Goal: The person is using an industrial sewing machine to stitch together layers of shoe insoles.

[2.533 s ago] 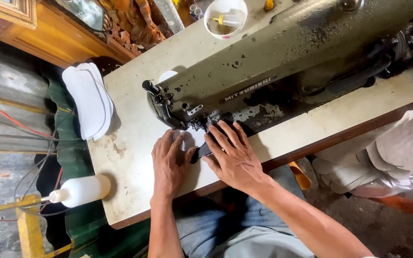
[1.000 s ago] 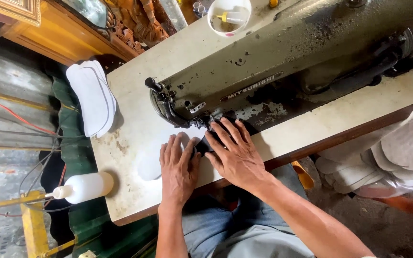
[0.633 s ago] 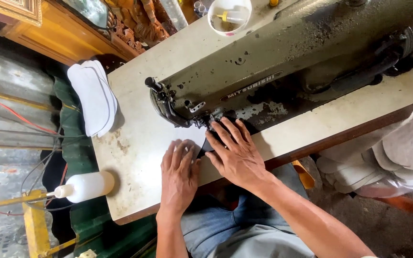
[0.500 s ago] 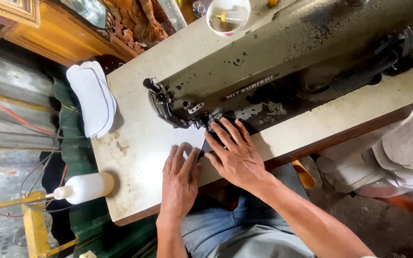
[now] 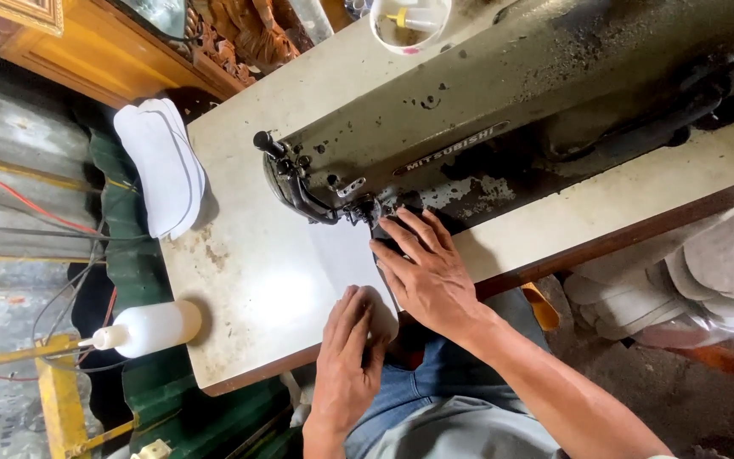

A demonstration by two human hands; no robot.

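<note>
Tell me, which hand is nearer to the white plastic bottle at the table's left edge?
Left. The left hand lies on the white fabric piece near the table's front edge, nearer the white plastic bottle. The right hand is farther, by the sewing machine's needle.

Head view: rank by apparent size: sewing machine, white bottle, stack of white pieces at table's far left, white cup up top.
1. sewing machine
2. stack of white pieces
3. white bottle and white cup: look alike, and the cup is cut off by the frame edge, so unranked.
</note>
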